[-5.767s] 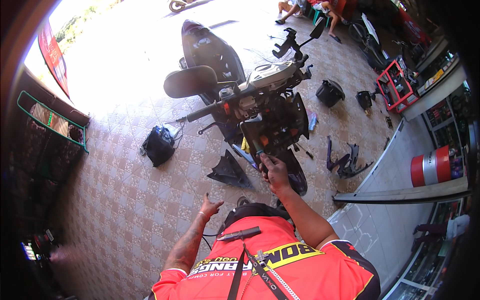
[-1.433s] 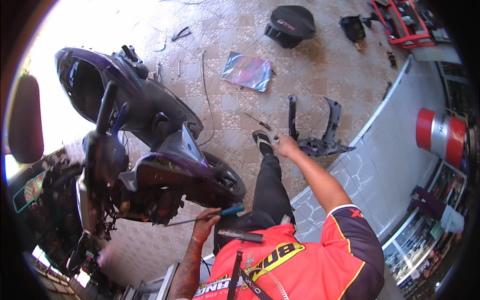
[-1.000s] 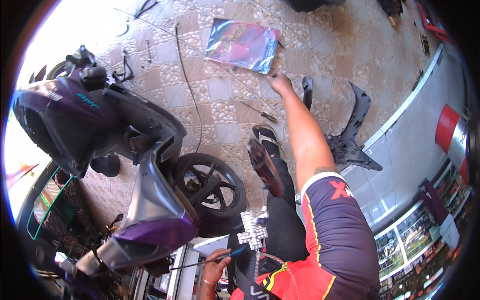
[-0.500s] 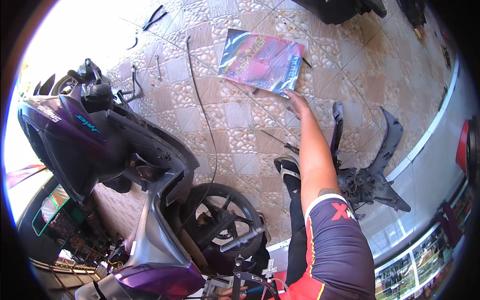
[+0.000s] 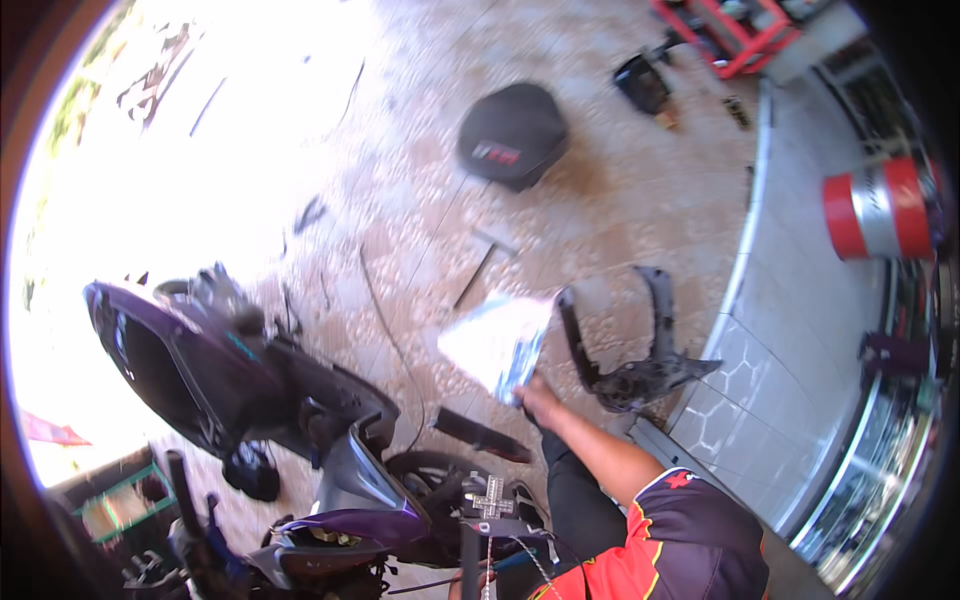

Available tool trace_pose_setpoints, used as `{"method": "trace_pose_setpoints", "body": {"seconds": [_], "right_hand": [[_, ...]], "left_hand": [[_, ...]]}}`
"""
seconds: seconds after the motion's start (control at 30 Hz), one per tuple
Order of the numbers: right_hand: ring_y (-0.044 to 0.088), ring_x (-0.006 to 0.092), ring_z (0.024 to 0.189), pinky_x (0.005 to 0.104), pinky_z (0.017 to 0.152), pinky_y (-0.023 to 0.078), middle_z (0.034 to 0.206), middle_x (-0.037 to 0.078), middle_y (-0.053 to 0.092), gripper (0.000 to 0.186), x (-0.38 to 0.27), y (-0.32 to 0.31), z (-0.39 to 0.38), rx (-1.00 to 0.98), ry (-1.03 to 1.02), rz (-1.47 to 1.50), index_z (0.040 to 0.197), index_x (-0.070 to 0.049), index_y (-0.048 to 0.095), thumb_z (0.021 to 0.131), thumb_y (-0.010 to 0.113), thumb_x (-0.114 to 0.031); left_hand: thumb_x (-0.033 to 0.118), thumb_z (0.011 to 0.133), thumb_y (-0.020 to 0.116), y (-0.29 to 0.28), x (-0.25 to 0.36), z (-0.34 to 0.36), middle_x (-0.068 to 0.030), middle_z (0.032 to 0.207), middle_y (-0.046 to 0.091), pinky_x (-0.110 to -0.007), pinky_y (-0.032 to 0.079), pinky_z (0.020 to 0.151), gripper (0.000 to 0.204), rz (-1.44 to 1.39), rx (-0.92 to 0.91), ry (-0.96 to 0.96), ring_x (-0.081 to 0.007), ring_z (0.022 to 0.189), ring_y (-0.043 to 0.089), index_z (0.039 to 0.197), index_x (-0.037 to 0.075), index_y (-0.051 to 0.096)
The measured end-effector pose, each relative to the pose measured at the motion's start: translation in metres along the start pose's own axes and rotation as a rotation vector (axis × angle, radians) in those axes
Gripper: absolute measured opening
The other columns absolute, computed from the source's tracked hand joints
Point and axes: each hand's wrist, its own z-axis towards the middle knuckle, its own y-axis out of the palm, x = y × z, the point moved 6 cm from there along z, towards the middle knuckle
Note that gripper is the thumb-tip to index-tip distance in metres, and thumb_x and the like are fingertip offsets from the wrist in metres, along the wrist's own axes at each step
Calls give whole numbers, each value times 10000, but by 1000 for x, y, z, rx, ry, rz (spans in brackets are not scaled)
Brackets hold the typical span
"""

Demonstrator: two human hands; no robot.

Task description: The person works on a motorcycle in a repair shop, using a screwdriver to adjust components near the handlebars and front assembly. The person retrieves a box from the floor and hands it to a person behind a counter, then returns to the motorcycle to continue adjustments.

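Note:
My right hand [image 5: 537, 397] is closed on one corner of a flat, shiny plastic packet [image 5: 497, 345], held up off the floor in front of me. Glare washes out most of the packet's face; a blue strip shows near my fingers. At the lower edge, only a sliver of my left hand [image 5: 456, 588] shows beside the dark strap and chain, its fingers hidden. A T-handle wrench [image 5: 480, 272] lies on the tiles just beyond the packet. Right of the packet rests a dark, forked plastic body panel [image 5: 640, 385].
A purple and black scooter [image 5: 230, 370] fills the left side, its wheel [image 5: 420, 475] near my legs. A long dark part [image 5: 482, 435] lies between wheel and packet. Farther off stand a black round stool [image 5: 513, 135] and a red rack [image 5: 728, 35]. A red-and-silver drum [image 5: 880, 210] is at right.
My right hand has lifted the packet off the floor and drawn it toward me. The T-handle wrench now shows fully. My view has shifted, bringing in the stool, rack and drum.

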Motion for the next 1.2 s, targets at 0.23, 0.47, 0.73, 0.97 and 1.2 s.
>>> {"method": "trace_pose_setpoints", "body": {"seconds": [0.23,0.47,0.73,0.97,1.2], "right_hand": [[616,150,720,326,640,506,833,78,673,277,-98,-30,-289,34,-16,-396,1004,-46,702,796,602,-199],[636,338,1001,415,882,498,1023,183,654,313,-71,-86,-541,279,-540,-883,1138,-156,721,872,591,-258],[604,348,1039,417,918,486,1143,168,567,353,28,-180,-664,437,-621,-920,1211,-224,709,889,567,-199],[604,341,1109,422,932,486,1152,157,632,324,165,-378,-801,504,-246,-988,1198,-216,709,926,533,-232],[665,312,1016,438,871,513,1104,127,706,339,280,-543,-1035,649,72,-747,1226,-195,687,935,524,-257]], "left_hand": [[169,923,676,-9,-27,-37,-68,1145,646,-323,502,897,359,171,-116,201,-177,1027,607,1246,22,620],[158,916,677,11,-95,-85,-68,1093,647,-328,514,863,350,412,-265,235,-178,980,612,1233,19,625],[146,909,679,92,-152,-109,-67,1035,649,-334,528,824,340,609,-328,207,-179,925,619,1219,15,630],[135,902,681,240,-212,-118,-67,983,650,-340,541,790,332,734,-349,202,-180,877,624,1207,12,635],[124,895,683,428,-292,-139,-67,932,651,-345,553,756,324,842,-440,199,-182,830,630,1194,9,640]]}}
